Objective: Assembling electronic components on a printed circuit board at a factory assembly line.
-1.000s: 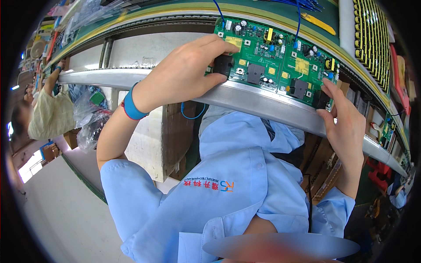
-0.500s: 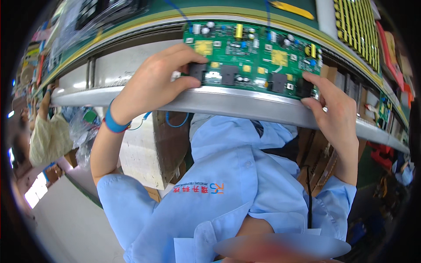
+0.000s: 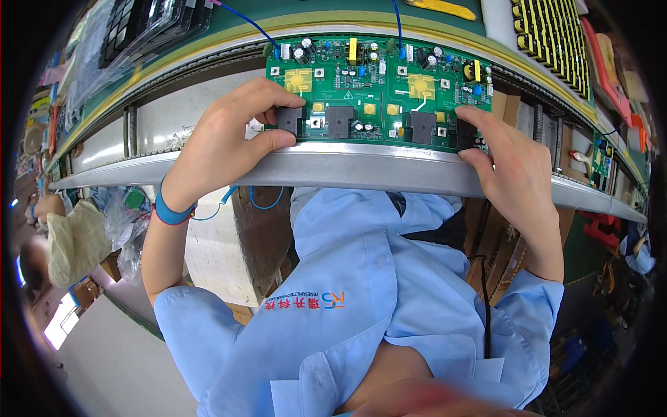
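A green circuit board (image 3: pixel 361 94) lies along the silver rail in front of me, carrying yellow pads, capacitors and several black box-shaped relays. My left hand (image 3: pixel 233 135) is closed on the leftmost black relay (image 3: pixel 289 121), thumb at its near side and index finger over its top. At the board's right end, my right hand (image 3: pixel 511 156) pinches another black relay (image 3: pixel 465 133) between thumb and forefinger. Between the hands, two more relays, one a dark grey-black block (image 3: pixel 340 121), stand untouched. A blue wrist strap (image 3: pixel 171 203) circles my left wrist.
The metal rail (image 3: pixel 361 167) runs across near my body. Beyond the board are a yellow cutter (image 3: pixel 442 8), a tray of yellow-and-black parts (image 3: pixel 552 52) and black plastic trays (image 3: pixel 149 28). Blue wires (image 3: pixel 246 22) reach the board's far edge. A white box (image 3: pixel 226 243) stands below the rail.
The view has shifted slightly, so the board and most surroundings sit farther left in the picture. Both hands stay on the same relays.
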Tool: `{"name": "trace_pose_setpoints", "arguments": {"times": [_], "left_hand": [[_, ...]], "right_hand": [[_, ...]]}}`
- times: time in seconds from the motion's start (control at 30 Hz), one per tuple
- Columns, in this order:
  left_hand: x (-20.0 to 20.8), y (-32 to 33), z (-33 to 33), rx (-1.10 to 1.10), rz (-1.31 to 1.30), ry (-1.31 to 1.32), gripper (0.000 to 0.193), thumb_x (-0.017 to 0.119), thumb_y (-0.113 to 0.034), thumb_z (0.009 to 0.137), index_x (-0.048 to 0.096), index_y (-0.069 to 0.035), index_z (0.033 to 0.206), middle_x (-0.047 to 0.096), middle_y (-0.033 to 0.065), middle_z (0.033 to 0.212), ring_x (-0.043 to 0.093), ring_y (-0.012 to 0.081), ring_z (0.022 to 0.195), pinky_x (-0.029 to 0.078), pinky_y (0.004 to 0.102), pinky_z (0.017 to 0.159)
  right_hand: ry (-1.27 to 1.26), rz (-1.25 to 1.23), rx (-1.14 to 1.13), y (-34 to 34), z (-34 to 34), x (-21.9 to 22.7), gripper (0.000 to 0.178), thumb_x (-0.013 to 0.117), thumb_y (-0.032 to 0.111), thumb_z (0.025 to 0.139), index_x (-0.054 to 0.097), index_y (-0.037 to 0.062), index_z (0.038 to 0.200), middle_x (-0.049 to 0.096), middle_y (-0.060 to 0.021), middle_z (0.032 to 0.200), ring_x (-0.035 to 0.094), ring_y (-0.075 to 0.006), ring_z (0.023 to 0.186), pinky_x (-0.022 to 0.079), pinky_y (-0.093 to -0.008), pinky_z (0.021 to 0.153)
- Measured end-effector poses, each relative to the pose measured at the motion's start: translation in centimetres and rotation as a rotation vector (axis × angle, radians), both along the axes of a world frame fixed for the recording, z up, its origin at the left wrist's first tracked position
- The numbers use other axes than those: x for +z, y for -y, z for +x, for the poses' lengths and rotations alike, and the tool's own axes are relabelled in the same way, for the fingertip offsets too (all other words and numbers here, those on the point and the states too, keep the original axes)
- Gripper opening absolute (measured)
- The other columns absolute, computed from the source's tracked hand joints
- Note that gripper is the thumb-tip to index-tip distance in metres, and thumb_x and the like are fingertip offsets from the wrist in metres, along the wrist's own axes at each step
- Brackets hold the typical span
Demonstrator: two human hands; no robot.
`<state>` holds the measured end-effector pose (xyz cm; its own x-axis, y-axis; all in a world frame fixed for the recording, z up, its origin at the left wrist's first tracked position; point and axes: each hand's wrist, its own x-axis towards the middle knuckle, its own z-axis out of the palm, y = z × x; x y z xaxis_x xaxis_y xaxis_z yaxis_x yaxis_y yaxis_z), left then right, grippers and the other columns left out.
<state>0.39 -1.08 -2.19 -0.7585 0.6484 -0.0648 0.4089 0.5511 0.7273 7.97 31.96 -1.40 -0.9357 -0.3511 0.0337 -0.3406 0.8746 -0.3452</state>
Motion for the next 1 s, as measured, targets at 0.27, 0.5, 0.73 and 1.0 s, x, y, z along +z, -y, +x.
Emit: {"name": "trace_pose_setpoints", "arguments": {"times": [0.27, 0.5, 0.73, 1.0], "left_hand": [[-0.4, -1.0, 0.2, -0.005, 0.043, -0.016, 0.036, 0.074, -0.002, 0.074, 0.063, -0.001, 0.109, 0.061, 0.0112, 0.099, 0.062, 0.0243, 0.084, 0.052, 0.0330, 0.075], [-0.7, -5.0, 0.0, -0.116, 0.077, -0.014, 0.039, 0.075, -0.001, 0.074, 0.063, -0.002, 0.111, 0.060, 0.0099, 0.100, 0.060, 0.0220, 0.081, 0.052, 0.0324, 0.072], [-1.8, -8.6, 0.3, -0.203, 0.182, -0.112, 0.041, 0.076, -0.006, 0.076, 0.061, -0.002, 0.114, 0.059, 0.0116, 0.098, 0.059, 0.0239, 0.077, 0.051, 0.0336, 0.070], [0.5, -8.1, -0.6, -0.095, 0.120, -0.175, 0.046, 0.074, -0.002, 0.077, 0.058, -0.002, 0.120, 0.058, 0.0096, 0.098, 0.057, 0.0192, 0.075, 0.049, 0.0301, 0.068]], "right_hand": [[-0.064, 0.089, 0.002, -2.2, 0.7, 0.3, 0.040, 0.070, 0.003, 0.073, 0.061, 0.0084, 0.112, 0.068, -0.0074, 0.110, 0.067, -0.0277, 0.092, 0.054, -0.0362, 0.072], [-0.036, 0.237, -0.349, -8.6, 4.1, 0.2, 0.042, 0.066, -0.004, 0.076, 0.060, 0.0113, 0.116, 0.065, -0.0056, 0.118, 0.064, -0.0303, 0.102, 0.053, -0.0371, 0.080], [0.012, 0.329, -0.567, -16.2, 5.6, -0.6, 0.043, 0.063, -0.006, 0.078, 0.059, 0.0119, 0.117, 0.065, -0.0072, 0.119, 0.063, -0.0314, 0.105, 0.050, -0.0388, 0.085], [0.020, 0.386, -0.637, -22.1, 6.8, -1.2, 0.046, 0.061, -0.006, 0.080, 0.058, 0.0116, 0.121, 0.066, -0.0067, 0.118, 0.065, -0.0305, 0.087, 0.048, -0.0373, 0.076]]}}
